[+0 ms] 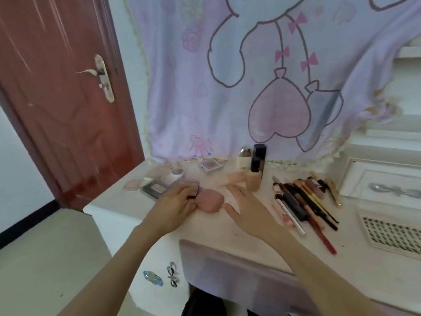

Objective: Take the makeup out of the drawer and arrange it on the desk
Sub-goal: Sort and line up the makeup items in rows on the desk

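A red-brown door (68, 106) with a metal lever handle (91, 72) stands at far left, beside a pale desk (239, 226) backed by a lilac cartoon-print cloth (227, 76). On the desk's left part lie several flat compacts: a small pale one (131, 184) near the edge, a dark-framed palette (156, 188) just right of it, and a round white jar (175, 172) behind. The left hand (175, 207) has its fingers closed on a dark-edged compact (190, 187), held just above a pink rounded case (210, 200) lying on the desktop. The right hand (247, 207) hovers flat, fingers spread and holding nothing, just right of that case. Behind it stand a square clear compact (210, 165), a silver-capped bottle (244, 158), two black-capped foundation bottles (256, 174), and a pink tube (234, 177) lying down. Further right, a loose row of brushes and pencils (307, 201) lies fanned on the desk. Below the desktop edge, the drawer front (227, 267) shows blurred.
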